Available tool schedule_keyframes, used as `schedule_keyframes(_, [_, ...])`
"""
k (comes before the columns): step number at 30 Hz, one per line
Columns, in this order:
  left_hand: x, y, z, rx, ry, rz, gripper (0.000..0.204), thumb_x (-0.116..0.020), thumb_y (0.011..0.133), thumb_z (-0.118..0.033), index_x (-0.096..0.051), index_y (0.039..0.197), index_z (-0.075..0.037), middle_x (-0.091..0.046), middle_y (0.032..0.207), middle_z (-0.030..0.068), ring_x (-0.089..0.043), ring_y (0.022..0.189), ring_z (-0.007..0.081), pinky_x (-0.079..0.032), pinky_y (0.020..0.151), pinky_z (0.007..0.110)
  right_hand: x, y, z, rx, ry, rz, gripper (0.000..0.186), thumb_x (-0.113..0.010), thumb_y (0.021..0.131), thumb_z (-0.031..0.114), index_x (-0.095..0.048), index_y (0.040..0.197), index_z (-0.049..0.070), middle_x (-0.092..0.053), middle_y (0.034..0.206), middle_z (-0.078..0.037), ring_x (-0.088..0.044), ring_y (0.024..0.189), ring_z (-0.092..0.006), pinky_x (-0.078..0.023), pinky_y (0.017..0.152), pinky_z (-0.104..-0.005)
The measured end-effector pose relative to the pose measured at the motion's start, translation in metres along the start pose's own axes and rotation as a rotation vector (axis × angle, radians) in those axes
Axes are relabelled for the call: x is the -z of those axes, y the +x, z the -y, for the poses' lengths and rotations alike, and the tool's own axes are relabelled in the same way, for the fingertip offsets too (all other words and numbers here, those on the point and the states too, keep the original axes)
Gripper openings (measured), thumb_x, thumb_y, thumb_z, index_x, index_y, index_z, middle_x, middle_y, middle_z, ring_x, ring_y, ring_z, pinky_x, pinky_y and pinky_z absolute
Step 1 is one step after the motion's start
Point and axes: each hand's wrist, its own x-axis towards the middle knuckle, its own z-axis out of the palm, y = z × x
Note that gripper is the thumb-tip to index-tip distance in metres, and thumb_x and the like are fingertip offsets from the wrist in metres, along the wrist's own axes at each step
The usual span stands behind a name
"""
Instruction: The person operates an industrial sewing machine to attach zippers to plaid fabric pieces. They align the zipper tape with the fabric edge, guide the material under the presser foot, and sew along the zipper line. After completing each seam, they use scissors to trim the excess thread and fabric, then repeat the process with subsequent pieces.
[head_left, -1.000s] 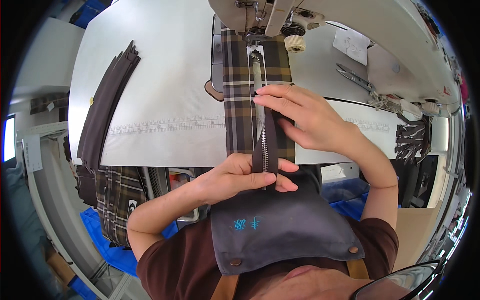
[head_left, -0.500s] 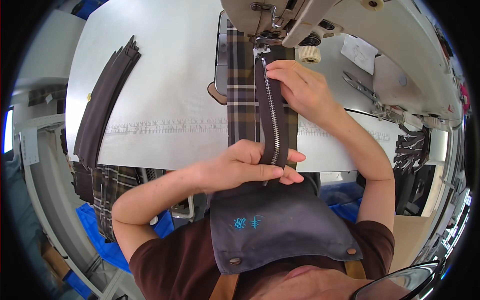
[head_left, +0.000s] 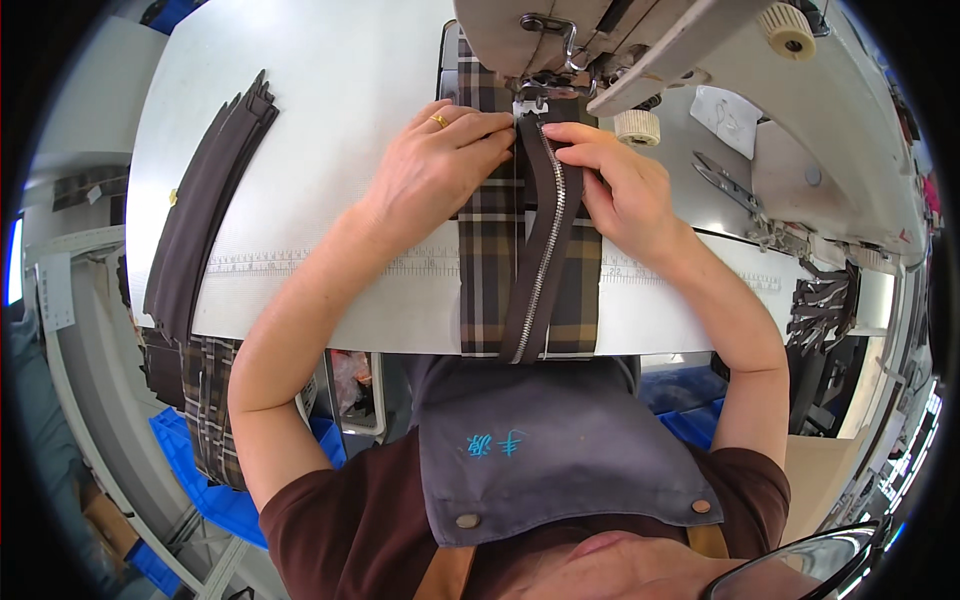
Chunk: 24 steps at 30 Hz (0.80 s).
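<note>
From here, the zipper (head_left: 547, 245) lies along the plaid cloth (head_left: 484, 255), top end by the machine (head_left: 665, 30). There the left hand (head_left: 435, 160) has fingers together; the right hand (head_left: 628, 188) lays fingertips on it. Whether either pinches, I can't tell.

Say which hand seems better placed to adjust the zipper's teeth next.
Probably the right hand: its fingertips are at the zipper, near its upper teeth, while the left hand is over plaid fabric, left of it.

Open tabletop (head_left: 320, 140) leftward, machine (head_left: 560, 50) ahead
</note>
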Motion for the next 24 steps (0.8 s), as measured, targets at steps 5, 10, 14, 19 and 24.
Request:
schedule_keyframes(5, [0.0023, -0.0007, 0.0006, 0.039, -0.006, 0.013, 0.014, -0.067, 0.077, -0.008, -0.067, 0.091, -0.004, -0.065, 0.104, 0.0055, -0.061, 0.090, 0.0212, -0.044, 0.089, 0.040, -0.0049, 0.0020, 0.0030, 0.027, -0.026, 0.040, 0.024, -0.065, 0.071, -0.005, -0.060, 0.092, 0.003, -0.067, 0.099, -0.007, -0.066, 0.080, -0.0230, -0.054, 0.068, -0.0310])
schedule_keyframes(10, [-0.0020, -0.0019, -0.0022, 0.117, 0.055, 0.003, 0.014, -0.067, 0.078, -0.011, -0.066, 0.092, -0.009, -0.064, 0.101, 0.0000, -0.061, 0.091, 0.0185, -0.036, 0.098, 0.048, -0.0071, -0.0007, 0.0007, 0.003, -0.030, 0.085, 0.027, -0.063, 0.070, -0.008, -0.060, 0.094, 0.003, -0.065, 0.105, -0.009, -0.065, 0.083, -0.0235, -0.054, 0.068, -0.0299])
schedule_keyframes(14, [-0.0015, -0.0001, -0.0050, 0.139, 0.049, 0.015, 0.016, -0.064, 0.079, -0.010, -0.067, 0.095, -0.011, -0.064, 0.105, -0.0016, -0.061, 0.094, 0.0161, -0.028, 0.102, 0.055, -0.0068, -0.0023, 0.0005, -0.021, -0.060, 0.130, 0.028, -0.063, 0.069, -0.009, -0.061, 0.095, 0.002, -0.065, 0.108, -0.009, -0.065, 0.088, -0.0239, -0.054, 0.071, -0.0302])
schedule_keyframes(19, [-0.0027, -0.0051, -0.0019, 0.084, 0.106, 0.035, 0.020, -0.062, 0.078, -0.008, -0.068, 0.096, -0.012, -0.066, 0.107, -0.0030, -0.061, 0.094, 0.0138, -0.024, 0.103, 0.059, -0.0093, 0.0002, -0.0049, 0.121, -0.206, 0.038, 0.021, -0.068, 0.069, 0.002, -0.063, 0.090, 0.005, -0.068, 0.097, -0.004, -0.060, 0.072, -0.0202, -0.050, 0.062, -0.0282])
schedule_keyframes(24, [-0.0025, -0.0044, -0.0024, 0.074, 0.121, 0.026, 0.021, -0.063, 0.078, -0.009, -0.069, 0.097, -0.012, -0.066, 0.107, -0.0027, -0.061, 0.094, 0.0135, -0.025, 0.103, 0.059, -0.0091, -0.0003, -0.0046, 0.117, -0.266, 0.038, 0.020, -0.069, 0.069, 0.005, -0.065, 0.088, 0.006, -0.069, 0.093, -0.002, -0.058, 0.068, -0.0173, -0.049, 0.059, -0.0279])
